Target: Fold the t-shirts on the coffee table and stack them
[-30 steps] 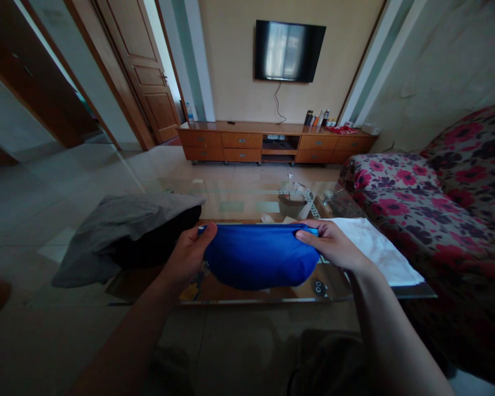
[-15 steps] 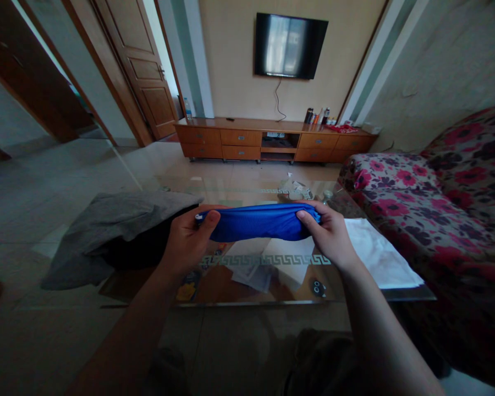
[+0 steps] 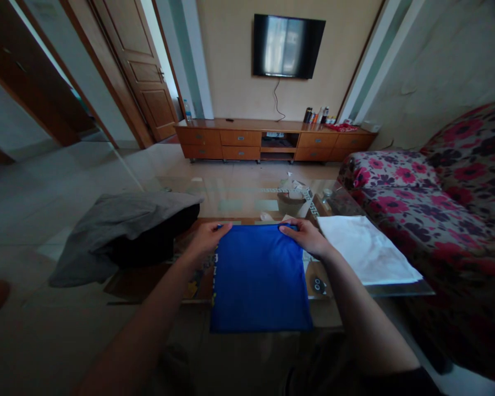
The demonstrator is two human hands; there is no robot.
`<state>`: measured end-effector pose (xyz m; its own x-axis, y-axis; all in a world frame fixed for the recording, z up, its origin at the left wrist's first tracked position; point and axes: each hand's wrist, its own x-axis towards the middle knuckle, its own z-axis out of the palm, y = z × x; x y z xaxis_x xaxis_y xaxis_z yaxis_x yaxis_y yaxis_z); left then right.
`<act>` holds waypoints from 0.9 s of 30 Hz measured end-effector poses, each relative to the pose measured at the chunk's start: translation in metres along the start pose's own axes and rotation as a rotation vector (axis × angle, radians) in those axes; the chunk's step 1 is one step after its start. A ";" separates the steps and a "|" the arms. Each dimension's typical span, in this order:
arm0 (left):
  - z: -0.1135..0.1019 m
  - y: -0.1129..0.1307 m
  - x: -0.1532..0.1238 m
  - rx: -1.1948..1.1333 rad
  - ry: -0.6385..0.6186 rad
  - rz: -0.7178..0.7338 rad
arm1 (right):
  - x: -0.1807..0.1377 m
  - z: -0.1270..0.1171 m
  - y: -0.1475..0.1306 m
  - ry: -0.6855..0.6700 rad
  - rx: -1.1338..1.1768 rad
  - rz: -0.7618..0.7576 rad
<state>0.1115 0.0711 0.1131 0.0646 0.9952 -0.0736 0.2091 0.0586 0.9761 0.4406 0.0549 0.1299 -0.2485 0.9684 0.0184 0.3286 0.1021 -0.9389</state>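
A blue cloth point(image 3: 259, 278) hangs flat and squared from its top edge over the near side of a glass coffee table point(image 3: 247, 198). My left hand point(image 3: 208, 236) pinches the cloth's top left corner. My right hand point(image 3: 307, 236) pinches the top right corner. The lower edge of the cloth drops below the table's front rim.
A heap of grey and black clothes point(image 3: 119, 231) lies on the table's left end, a folded white cloth point(image 3: 365, 250) on its right end. A flowered sofa point(image 3: 437, 198) stands to the right. Far off are a wooden TV cabinet point(image 3: 272, 140), a wall TV point(image 3: 287, 47) and a door point(image 3: 138, 71).
The blue cloth was stretched wide and bunched between my hands; now my hands are closer together and it hangs down as a longer, narrower flat panel.
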 end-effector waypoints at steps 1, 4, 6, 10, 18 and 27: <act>0.005 -0.014 0.008 0.024 0.009 -0.010 | 0.008 0.005 0.014 0.007 -0.073 0.010; 0.016 -0.043 0.027 0.098 0.081 0.000 | 0.028 0.021 0.043 0.082 -0.315 0.059; 0.019 -0.050 0.037 0.132 0.125 0.012 | 0.039 0.030 0.053 0.144 -0.399 0.094; 0.018 -0.056 0.052 0.196 0.187 0.036 | 0.054 0.039 0.061 0.225 -0.434 0.114; 0.014 -0.071 0.064 0.336 0.302 0.081 | 0.063 0.037 0.072 0.408 -0.463 0.154; 0.021 -0.060 0.030 0.726 -0.130 0.519 | 0.041 0.004 0.082 0.300 -0.433 0.390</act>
<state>0.1217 0.0961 0.0482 0.4235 0.8632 0.2749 0.6847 -0.5037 0.5268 0.4538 0.1022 0.0527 0.2072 0.9680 -0.1419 0.6962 -0.2478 -0.6737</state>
